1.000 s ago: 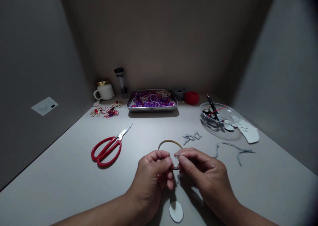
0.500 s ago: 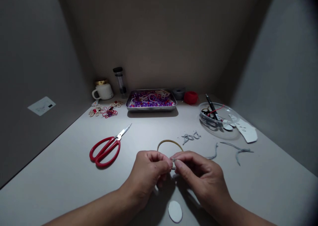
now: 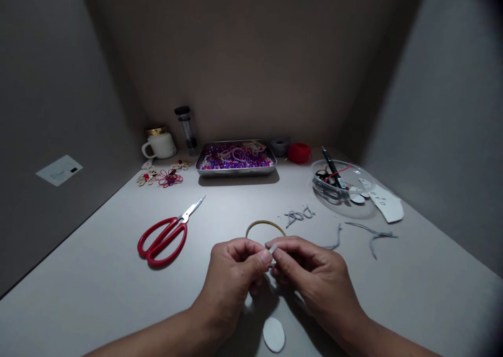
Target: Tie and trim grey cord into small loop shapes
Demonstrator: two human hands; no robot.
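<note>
Brassy in the head view, the hoop [image 3: 265, 222] sits at the left hand [image 3: 232, 272], whose grip is pinched, seemingly on the hoop's mostly hidden near side. The right hand [image 3: 317, 272] pinches a pale strip [image 3: 273, 248] there. On the desk [image 3: 98, 273], scissors [image 3: 184, 218] lie left of the hoop, grey scraps [image 3: 303, 216] right of it, a tray [image 3: 236, 173] beyond it, a white oval [image 3: 274, 335] before it.

1. Far, left to right: mug [image 3: 163, 145], bottle [image 3: 186, 129], bead tray [image 3: 238, 173], yarn [image 3: 299, 153].
2. Left: scissors [image 3: 172, 230] lie on the desk [image 3: 98, 294], nearer than the tray.
3. Right: pen [image 3: 331, 163] in dish [image 3: 363, 176], cord scraps [image 3: 388, 235] nearer.
4. Near: an oval piece [image 3: 274, 335] lies before the hands [image 3: 236, 273].
</note>
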